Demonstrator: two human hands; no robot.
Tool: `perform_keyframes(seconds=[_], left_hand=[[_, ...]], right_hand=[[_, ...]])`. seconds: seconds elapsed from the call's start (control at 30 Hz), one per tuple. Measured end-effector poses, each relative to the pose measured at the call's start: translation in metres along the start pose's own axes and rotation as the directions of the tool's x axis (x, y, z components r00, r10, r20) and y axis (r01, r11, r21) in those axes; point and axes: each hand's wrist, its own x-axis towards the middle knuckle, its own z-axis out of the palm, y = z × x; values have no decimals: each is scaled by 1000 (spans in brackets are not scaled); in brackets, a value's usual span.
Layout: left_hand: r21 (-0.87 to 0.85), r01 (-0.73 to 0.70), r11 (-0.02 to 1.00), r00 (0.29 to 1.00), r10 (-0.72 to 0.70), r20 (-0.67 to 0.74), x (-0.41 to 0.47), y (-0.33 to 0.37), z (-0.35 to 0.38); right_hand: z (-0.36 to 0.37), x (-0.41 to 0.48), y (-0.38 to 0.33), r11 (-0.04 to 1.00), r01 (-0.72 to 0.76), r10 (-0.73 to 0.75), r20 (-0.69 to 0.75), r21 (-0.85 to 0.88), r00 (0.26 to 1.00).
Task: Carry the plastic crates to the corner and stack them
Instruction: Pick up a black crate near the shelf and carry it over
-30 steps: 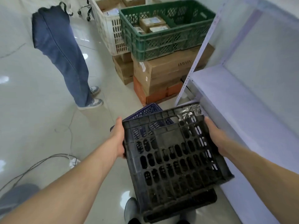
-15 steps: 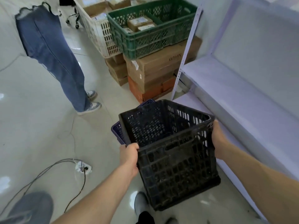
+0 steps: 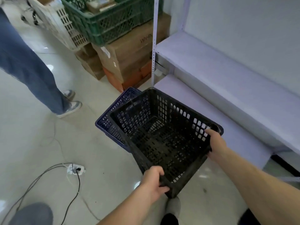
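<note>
Black crate (image 3: 164, 138) over blue crate (image 3: 113, 117) on tiled floor (image 3: 48, 143) beside shelf (image 3: 211, 75); your left hand (image 3: 153, 181) and right hand (image 3: 215, 143) grip its rim.

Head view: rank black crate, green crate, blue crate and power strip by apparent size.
black crate: largest, though nearest the camera
green crate: cropped by the frame, so its order against black is unsure
blue crate: mostly hidden
power strip: smallest

The black crate (image 3: 164, 140) has turned from side-on to mouth-up and dropped over the blue crate (image 3: 112, 117); both hands shifted to its near rim
</note>
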Motion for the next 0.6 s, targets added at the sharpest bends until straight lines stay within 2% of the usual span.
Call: perform_keyframes(seconds=[0.17, 0.23, 0.3, 0.4, 0.5, 0.57, 0.6], left_hand=[[183, 165, 969, 983, -176, 43, 20, -17, -13], [307, 250, 918, 958, -281, 62, 31, -23, -24], [450, 271, 851, 943, -328, 52, 44, -21, -36], [638, 227, 735, 955, -298, 3, 69, -1, -50], [823, 165, 543, 975, -215, -54, 87, 38, -59], [897, 100, 430, 993, -98, -64, 97, 69, -62], [913, 42, 405, 999, 3, -48, 103, 84, -62]], right_hand=[[-12, 0, 29, 992, 16, -8, -67, 126, 998], [-13, 2, 40, 984, 27, -9, -102, 178, 995], [-14, 4, 51, 975, 36, -8, -125, 219, 992], [-17, 15, 66, 972, 59, -24, -153, 227, 988], [-22, 30, 84, 974, 68, -24, -202, 218, 979], [-26, 37, 97, 972, 76, -24, -226, 223, 974], [-29, 41, 104, 972, 70, -17, -234, 222, 972]])
